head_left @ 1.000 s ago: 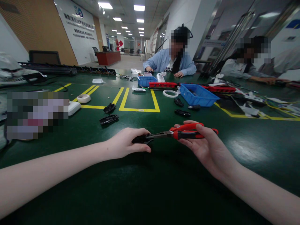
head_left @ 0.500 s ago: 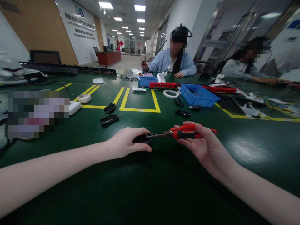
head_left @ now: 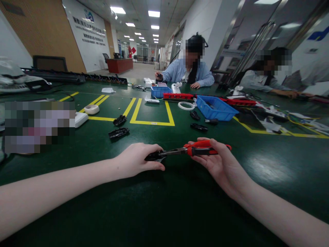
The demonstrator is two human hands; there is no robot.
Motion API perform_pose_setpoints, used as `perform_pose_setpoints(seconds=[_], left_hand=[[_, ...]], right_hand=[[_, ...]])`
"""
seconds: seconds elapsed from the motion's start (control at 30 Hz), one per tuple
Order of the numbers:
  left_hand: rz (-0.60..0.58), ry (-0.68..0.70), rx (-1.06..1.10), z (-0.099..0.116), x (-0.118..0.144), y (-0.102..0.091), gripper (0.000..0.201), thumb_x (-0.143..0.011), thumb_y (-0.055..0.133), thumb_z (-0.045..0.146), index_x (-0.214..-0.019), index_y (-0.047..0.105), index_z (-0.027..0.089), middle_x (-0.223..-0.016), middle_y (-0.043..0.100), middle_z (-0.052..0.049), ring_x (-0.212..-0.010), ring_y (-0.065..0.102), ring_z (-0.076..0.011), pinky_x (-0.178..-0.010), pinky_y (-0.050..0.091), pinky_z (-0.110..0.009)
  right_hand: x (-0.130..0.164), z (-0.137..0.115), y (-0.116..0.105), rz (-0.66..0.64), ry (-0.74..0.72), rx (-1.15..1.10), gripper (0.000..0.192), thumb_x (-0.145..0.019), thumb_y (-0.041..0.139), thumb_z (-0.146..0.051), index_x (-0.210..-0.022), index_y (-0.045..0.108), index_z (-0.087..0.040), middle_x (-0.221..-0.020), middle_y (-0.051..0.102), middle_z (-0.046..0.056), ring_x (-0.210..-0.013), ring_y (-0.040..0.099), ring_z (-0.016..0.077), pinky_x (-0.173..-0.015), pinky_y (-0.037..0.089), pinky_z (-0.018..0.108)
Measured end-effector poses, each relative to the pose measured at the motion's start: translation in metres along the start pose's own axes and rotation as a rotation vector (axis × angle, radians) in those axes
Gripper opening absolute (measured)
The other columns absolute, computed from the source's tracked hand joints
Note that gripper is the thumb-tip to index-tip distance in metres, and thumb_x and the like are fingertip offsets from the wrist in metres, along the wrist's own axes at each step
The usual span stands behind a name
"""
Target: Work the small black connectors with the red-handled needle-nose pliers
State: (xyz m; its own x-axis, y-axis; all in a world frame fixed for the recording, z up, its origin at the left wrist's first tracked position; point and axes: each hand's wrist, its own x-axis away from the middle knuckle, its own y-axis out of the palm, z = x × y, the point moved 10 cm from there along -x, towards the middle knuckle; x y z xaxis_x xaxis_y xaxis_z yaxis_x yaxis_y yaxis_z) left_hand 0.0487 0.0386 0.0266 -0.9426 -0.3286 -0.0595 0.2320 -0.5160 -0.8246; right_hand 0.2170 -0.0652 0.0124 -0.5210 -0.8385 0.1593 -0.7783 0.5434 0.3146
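Between the thumb and fingers of my left hand [head_left: 142, 157] is a small black plastic part [head_left: 153, 156], partly covered by the hand. My right hand [head_left: 218, 163] grips red-and-black long-nose pliers [head_left: 202, 150] by the handles. Their metal jaws point left and reach the part's right end; whether the tips pinch it cannot be made out. Beyond my left hand lie two black plastic pieces, one ribbed [head_left: 119, 133] and one shorter [head_left: 120, 120]. Past the pliers are another flat black piece [head_left: 198, 127] and a smaller one [head_left: 194, 115].
A blue bin [head_left: 216, 109] stands at the back right, beside a roll of white tape [head_left: 186, 105]. A smaller blue bin [head_left: 161, 92] is farther back. Yellow tape lines [head_left: 154, 123] mark the green table [head_left: 144, 212]. A co-worker in a blue shirt [head_left: 204, 73] sits opposite.
The view has shifted slightly, so the table things sit a little lower and to the left. Both hands keep their holds, and the pliers' jaws stay at the black part.
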Motion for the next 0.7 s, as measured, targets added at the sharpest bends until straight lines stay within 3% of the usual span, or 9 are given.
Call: perform_pose_setpoints(seconds=[0.7], left_hand=[[-0.031, 0.024, -0.022, 0.0034, -0.0012, 0.0042, 0.043, -0.093, 0.056, 0.056, -0.114, 0.066, 0.020, -0.092, 0.069, -0.005, -0.078, 0.063, -0.0204, -0.062, 0.040, -0.025]], right_hand=[[-0.0041, 0.0074, -0.0040, 0.011, 0.103, -0.016, 0.038, -0.083, 0.072, -0.041, -0.112, 0.061, -0.019, -0.109, 0.075, 0.010, -0.105, 0.071, 0.0240, -0.091, 0.059, 0.034]])
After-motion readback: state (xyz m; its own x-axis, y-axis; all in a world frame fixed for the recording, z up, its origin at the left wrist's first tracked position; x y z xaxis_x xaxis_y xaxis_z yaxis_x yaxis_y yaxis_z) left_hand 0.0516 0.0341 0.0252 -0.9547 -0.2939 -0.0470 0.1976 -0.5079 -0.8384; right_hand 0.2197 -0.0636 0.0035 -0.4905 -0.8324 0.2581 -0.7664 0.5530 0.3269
